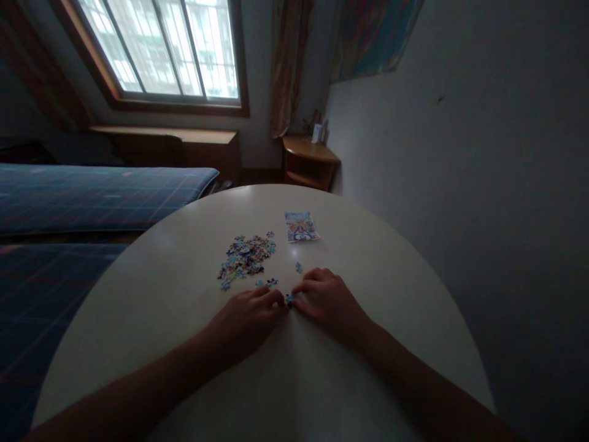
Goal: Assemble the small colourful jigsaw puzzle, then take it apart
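Between my two hands, low on the white round table [184, 380], small blue and dark jigsaw puzzle pieces [289, 299] show at the fingertips. My left hand [253, 313] is closed with its fingers curled at the left side of these pieces. From the right, my right hand [324, 301] pinches at them with thumb and fingers. The fingers partly hide how many pieces there are and whether they are joined. Just beyond my left hand lie a few loose pieces [272, 282]. One more piece [299, 267] lies apart, beyond my right fingers.
A heap of jigsaw pieces [246, 255] is spread left of centre. Behind it to the right lies a colourful printed picture sheet [300, 227]. A bed with plaid covering [101, 196] stands at left, a wooden corner cabinet [310, 150] at the back, a white wall [437, 184] at right.
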The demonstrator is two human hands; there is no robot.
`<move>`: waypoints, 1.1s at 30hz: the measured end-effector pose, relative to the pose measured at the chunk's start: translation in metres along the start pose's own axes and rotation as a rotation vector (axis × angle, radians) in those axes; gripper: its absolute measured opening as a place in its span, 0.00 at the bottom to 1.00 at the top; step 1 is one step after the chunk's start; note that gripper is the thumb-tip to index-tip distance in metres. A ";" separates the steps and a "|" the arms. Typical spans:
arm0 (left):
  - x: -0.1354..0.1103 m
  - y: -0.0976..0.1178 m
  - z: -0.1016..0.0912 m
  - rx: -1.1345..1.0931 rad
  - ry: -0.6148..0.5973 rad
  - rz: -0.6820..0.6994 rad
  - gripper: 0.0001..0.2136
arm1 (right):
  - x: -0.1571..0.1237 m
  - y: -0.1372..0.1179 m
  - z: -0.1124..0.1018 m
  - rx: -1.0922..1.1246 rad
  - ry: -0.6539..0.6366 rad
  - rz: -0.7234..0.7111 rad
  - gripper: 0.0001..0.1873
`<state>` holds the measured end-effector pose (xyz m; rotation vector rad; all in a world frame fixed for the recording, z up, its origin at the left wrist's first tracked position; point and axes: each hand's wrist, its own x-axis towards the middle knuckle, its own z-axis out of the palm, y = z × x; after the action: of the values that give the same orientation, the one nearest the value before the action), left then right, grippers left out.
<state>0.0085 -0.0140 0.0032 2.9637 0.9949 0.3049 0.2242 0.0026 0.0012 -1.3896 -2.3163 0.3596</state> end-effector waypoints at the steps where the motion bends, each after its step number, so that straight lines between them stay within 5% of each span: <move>1: 0.000 0.001 -0.001 0.012 -0.013 0.011 0.09 | 0.000 0.000 0.001 0.003 -0.007 -0.005 0.07; 33: -0.006 -0.011 -0.006 0.041 -0.033 0.106 0.13 | 0.008 0.007 0.009 -0.038 0.008 -0.206 0.10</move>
<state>-0.0037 -0.0089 0.0078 3.0533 0.8532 0.2381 0.2216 0.0130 -0.0076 -1.1528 -2.4433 0.2484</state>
